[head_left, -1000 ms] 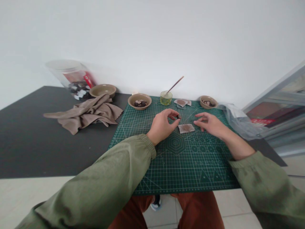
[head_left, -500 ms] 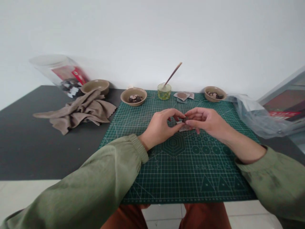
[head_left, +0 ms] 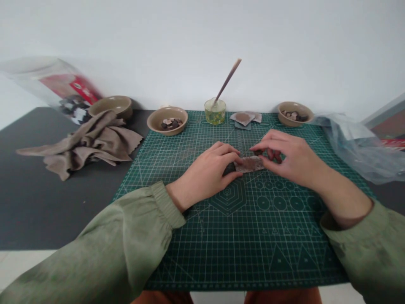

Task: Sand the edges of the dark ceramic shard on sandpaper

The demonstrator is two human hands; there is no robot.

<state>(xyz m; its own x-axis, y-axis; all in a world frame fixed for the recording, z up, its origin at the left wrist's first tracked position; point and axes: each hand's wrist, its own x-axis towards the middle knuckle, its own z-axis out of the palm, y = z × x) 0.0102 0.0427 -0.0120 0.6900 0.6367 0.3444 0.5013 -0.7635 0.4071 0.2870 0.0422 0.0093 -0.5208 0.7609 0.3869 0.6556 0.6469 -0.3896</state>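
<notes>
Head view, stoneware bowl (dark chips)

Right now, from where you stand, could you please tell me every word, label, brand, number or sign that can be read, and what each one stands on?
Red label on the clear plastic jar: printing too blurred to read.
Green cutting mat: printed grid and shapes; any numbers are too small to read.
Red strip beyond the plastic bag at the right: too blurred to read.
No other text can be seen.
</notes>
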